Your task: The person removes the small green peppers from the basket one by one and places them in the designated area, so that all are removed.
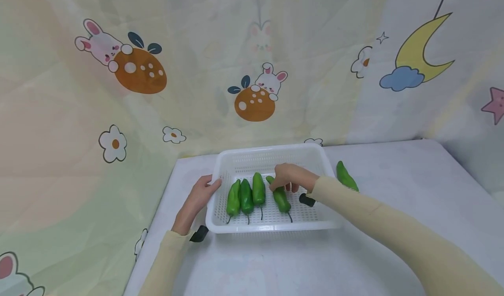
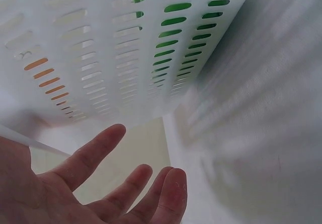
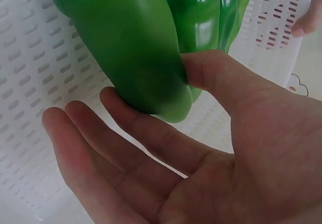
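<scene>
A white plastic basket (image 1: 271, 225) with slotted walls stands on the table. My left hand (image 1: 198, 196) holds its left rim, with the thumb inside the wall; in the left wrist view the fingers (image 2: 95, 156) extend outside it. Inside the basket, my right hand (image 1: 289, 176) pinches the tip end of a green pepper (image 1: 281, 201) between thumb and index finger. That pepper (image 3: 126, 38) fills the top of the right wrist view, while the other fingers stay off it. Left of it lie a light green pepper (image 1: 233, 200), a darker green pepper (image 1: 246, 197) and another green pepper (image 1: 258, 190).
One more green pepper (image 1: 346, 176) lies on the white-covered table (image 1: 397, 173), right of the basket and partly behind the right sleeve (image 1: 366, 208). A printed cloth (image 1: 204, 47) with rabbits and flowers hangs behind the table and along its left side.
</scene>
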{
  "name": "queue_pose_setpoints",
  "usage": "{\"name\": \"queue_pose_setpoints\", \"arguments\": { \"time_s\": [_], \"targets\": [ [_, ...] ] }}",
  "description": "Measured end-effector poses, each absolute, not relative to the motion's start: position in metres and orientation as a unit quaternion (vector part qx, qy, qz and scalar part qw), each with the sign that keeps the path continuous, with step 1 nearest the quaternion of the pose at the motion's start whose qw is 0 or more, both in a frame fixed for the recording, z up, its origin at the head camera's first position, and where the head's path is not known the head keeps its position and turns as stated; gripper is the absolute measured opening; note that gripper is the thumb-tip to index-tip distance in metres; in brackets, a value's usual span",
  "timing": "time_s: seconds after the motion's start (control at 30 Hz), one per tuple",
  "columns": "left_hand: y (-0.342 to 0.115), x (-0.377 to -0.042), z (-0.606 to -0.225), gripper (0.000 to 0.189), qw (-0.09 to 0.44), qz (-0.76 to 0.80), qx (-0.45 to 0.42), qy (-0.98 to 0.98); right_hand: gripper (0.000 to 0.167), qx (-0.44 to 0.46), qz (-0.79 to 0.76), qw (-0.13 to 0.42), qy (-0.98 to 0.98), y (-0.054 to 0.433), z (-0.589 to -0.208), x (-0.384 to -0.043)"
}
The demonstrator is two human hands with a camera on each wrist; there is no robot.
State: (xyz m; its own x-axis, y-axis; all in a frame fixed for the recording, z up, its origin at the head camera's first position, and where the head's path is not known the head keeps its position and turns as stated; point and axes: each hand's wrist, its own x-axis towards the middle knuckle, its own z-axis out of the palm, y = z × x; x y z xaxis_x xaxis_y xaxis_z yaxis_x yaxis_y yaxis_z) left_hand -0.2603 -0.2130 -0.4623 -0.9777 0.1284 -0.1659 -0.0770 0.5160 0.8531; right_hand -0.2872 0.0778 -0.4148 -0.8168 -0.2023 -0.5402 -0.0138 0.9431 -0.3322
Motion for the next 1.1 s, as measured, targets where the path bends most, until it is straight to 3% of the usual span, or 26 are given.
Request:
{"name": "queue_pose_setpoints", "arguments": {
  "time_s": [1.1],
  "targets": [
    [-0.213, -0.260, -0.464, 0.048, 0.102, 0.488, 0.000, 0.867, 0.032, -0.049, -0.165, 0.329, 0.928, 0.093, -0.400, -0.293]
  ]
}}
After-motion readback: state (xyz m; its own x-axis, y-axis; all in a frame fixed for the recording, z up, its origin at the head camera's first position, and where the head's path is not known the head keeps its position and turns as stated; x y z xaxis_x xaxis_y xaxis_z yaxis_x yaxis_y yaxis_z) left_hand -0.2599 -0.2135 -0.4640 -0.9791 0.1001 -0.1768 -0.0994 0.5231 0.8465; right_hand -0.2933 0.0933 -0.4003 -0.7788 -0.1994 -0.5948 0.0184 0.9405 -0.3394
